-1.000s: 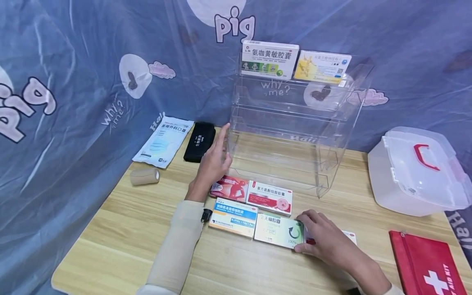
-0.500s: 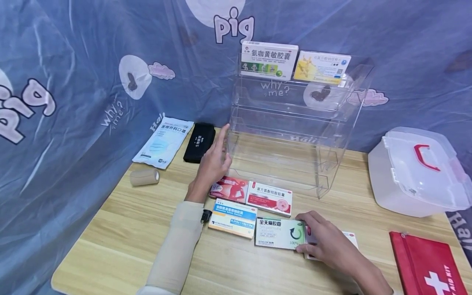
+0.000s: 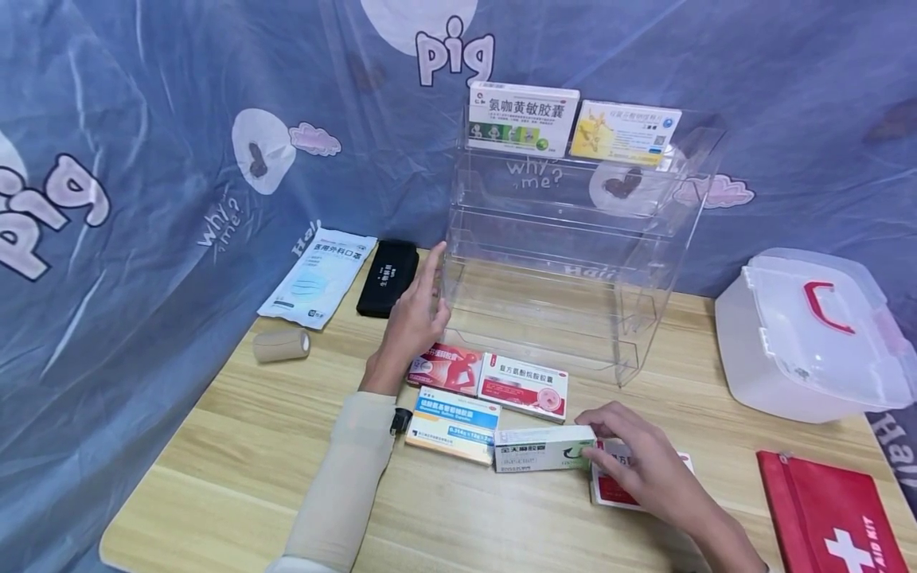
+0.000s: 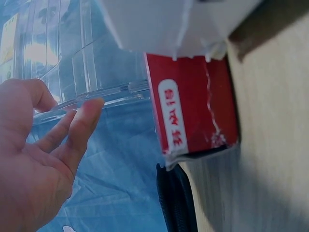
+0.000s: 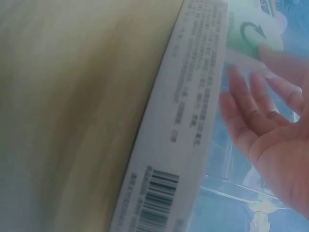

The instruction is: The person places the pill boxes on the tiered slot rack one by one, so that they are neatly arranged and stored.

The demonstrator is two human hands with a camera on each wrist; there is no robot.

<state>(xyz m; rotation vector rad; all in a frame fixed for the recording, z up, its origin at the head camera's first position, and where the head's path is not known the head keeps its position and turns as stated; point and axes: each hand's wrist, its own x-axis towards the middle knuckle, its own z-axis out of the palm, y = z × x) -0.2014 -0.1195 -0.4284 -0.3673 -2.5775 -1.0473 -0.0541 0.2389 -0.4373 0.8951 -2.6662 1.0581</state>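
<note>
Fingers of right hand pinch the right end of a white-and-green cardboard box, near side of the table, top face showing. Can't tell if it touches the wood. White-and-red cardboard box partly under that hand. Left hand has the left wall of the clear plastic tiered rack between thumb and fingers. Just left of held box: blue-and-orange cardboard box. Red cardboard box lies farther, at near left of rack. Yellow-and-white cardboard box stands on rack's top tier, right.
</note>
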